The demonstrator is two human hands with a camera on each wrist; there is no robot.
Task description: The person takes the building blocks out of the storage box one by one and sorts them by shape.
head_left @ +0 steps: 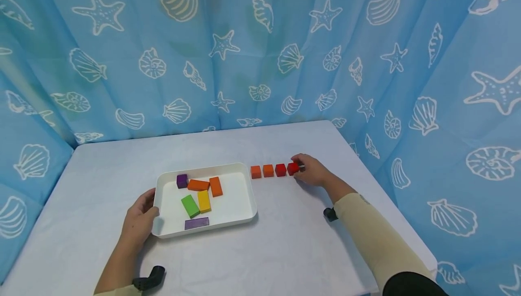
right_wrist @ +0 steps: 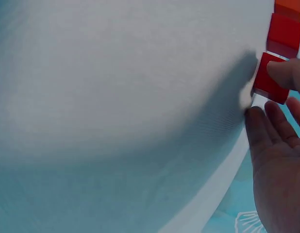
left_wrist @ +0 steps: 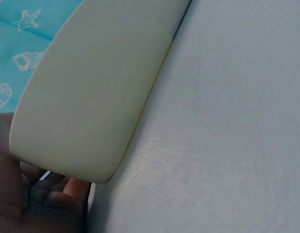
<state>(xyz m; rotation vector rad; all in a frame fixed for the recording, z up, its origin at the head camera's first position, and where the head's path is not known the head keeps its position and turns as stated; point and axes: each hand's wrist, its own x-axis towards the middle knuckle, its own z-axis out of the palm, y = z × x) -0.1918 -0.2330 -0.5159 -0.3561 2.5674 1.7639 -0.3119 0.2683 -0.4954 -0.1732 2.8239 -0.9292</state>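
My left hand (head_left: 138,219) grips the left end of a white rectangular tray (head_left: 240,196). In the left wrist view, the thumb lies along the tray's end and the fingers (left_wrist: 62,204) curl below its edge. My right hand (head_left: 311,171) pinches a red cube (head_left: 292,168) at the right end of a short row. The right wrist view has the thumb (right_wrist: 286,73) on this cube's face, with other fingers spread just beside it. To its left stand another red cube (head_left: 280,170) and two orange cubes (head_left: 267,171), small gaps between them.
Inside the tray lie a dark purple cube (head_left: 182,181), two orange blocks (head_left: 215,186), a green block (head_left: 190,206), a yellow block (head_left: 204,201) and a light purple block (head_left: 196,223). A white cloth (head_left: 293,241) covers the table. Blue shell-print curtains (head_left: 244,61) surround the back and sides.
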